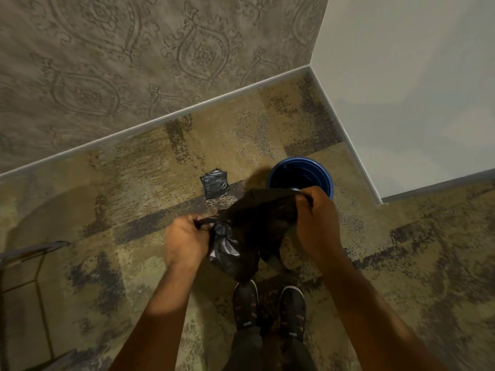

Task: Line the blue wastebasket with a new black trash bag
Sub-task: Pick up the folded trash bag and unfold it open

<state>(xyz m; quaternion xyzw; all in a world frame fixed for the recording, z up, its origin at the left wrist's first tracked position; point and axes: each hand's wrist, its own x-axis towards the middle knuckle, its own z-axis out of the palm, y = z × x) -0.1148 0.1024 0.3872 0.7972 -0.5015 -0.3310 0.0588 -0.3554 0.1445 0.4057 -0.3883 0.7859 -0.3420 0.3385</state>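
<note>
A round blue wastebasket point(300, 174) stands on the carpet near the corner of two walls, its inside dark and unlined. In front of it I hold a black trash bag point(251, 231) stretched between both hands at about waist height. My left hand point(184, 241) pinches one side of the bag's top edge. My right hand point(317, 223) grips the other side, just in front of the basket's near rim. The rest of the bag hangs crumpled between my hands, above my shoes.
A folded stack of black bags point(214, 183) lies on the carpet left of the basket. A patterned wall runs behind, a plain white wall point(415, 89) stands at right. A metal frame point(29, 266) sits at the lower left. My two dark shoes point(267, 309) stand below.
</note>
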